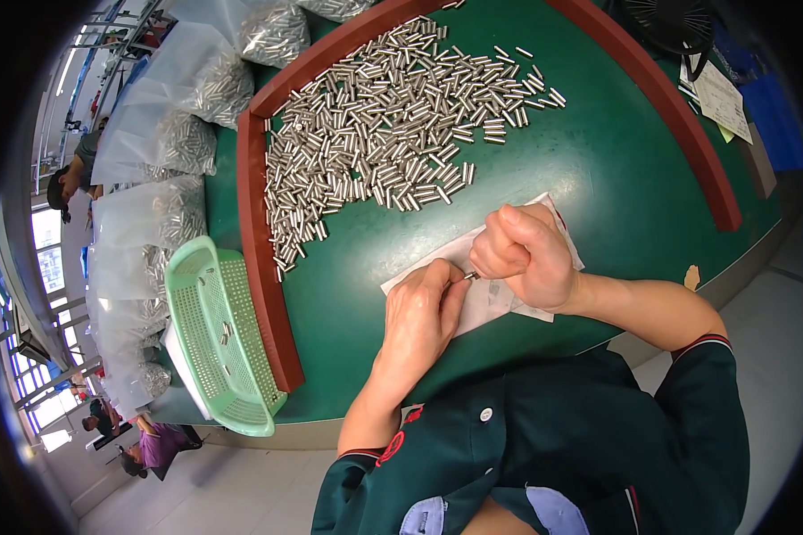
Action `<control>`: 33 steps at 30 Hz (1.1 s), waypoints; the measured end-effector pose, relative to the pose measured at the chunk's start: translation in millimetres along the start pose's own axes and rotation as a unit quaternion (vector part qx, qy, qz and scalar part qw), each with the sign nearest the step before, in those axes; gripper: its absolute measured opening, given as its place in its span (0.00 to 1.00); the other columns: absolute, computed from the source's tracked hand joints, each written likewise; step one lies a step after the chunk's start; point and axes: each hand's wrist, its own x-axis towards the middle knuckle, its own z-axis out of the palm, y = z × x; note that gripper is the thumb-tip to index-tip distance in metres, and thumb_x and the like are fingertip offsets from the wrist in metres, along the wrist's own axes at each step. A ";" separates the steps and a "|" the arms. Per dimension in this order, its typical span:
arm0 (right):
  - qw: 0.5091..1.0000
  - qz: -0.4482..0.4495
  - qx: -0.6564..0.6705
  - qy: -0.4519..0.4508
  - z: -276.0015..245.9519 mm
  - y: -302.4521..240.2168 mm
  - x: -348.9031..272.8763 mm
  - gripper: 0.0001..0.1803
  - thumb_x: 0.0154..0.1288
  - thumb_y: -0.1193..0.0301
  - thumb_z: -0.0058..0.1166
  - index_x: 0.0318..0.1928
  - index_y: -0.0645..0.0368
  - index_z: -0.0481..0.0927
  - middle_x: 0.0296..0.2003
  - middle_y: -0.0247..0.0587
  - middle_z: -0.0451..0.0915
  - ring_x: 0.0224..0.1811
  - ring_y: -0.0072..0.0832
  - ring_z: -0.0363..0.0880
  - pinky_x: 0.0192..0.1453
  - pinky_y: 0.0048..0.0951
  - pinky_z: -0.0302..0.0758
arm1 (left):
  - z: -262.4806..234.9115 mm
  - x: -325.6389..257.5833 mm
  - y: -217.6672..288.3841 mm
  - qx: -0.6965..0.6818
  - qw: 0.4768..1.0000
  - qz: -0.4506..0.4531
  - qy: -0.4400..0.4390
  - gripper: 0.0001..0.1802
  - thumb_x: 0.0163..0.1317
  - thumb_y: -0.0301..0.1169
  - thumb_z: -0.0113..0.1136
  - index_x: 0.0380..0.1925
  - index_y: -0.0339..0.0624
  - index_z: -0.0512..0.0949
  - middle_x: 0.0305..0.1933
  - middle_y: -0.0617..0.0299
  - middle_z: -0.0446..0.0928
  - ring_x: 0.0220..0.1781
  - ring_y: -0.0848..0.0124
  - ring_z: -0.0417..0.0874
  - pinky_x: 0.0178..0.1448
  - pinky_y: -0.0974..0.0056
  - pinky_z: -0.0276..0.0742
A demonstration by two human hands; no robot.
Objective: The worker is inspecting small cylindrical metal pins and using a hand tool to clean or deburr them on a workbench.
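At the near part of the smooth green tabletop (625, 152), left hand (417, 308) pinches one small silver metal pin (472, 275) at its fingertips; right hand (531, 254) is curled closed at the pin's other end, and whether it also grips the pin cannot be told. Pin position: between the hands, above a creased white sheet (486, 305). Far side: broad heap of loose silver cylindrical pins (375, 125), bordered at left by a dark red straight-edged rail (257, 223). Left of rail: pale green perforated plastic basket (252, 308), a few loose pins (226, 333) inside
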 end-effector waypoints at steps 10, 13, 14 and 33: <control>0.998 -0.012 -0.064 -0.013 4.6 4.1 -2.7 0.24 0.67 0.65 0.32 0.12 0.54 0.53 0.09 0.27 0.50 0.12 0.18 0.46 0.19 0.23 0.48 | -1.0 3.4 1.2 -0.020 1.000 -0.018 0.000 0.06 0.48 0.23 0.57 0.21 0.34 0.70 0.17 0.50 0.71 0.21 0.53 0.73 0.27 0.58 0.67; 0.997 -0.002 -0.079 -0.015 8.2 2.5 -4.3 0.22 0.64 0.63 0.36 0.14 0.56 0.57 0.12 0.26 0.53 0.17 0.15 0.48 0.21 0.21 0.50 | 0.2 3.6 -0.8 -0.027 1.000 -0.005 0.009 0.06 0.48 0.23 0.57 0.21 0.34 0.70 0.18 0.49 0.71 0.21 0.52 0.73 0.26 0.57 0.67; 0.997 -0.003 -0.079 -0.016 7.5 2.6 -3.7 0.22 0.64 0.63 0.36 0.14 0.56 0.57 0.12 0.26 0.53 0.17 0.15 0.48 0.21 0.21 0.50 | 1.2 3.8 -2.3 -0.026 1.000 -0.005 0.007 0.06 0.48 0.24 0.57 0.21 0.34 0.70 0.18 0.49 0.72 0.22 0.52 0.73 0.27 0.57 0.67; 0.999 -0.013 -0.019 -0.031 3.4 5.5 -4.1 0.22 0.66 0.69 0.31 0.13 0.56 0.53 0.10 0.26 0.50 0.14 0.16 0.46 0.19 0.21 0.47 | -19.6 7.8 -33.1 -0.724 0.674 -0.124 -0.082 0.07 0.58 0.30 0.53 0.34 0.41 0.69 0.23 0.67 0.62 0.24 0.79 0.59 0.27 0.76 0.56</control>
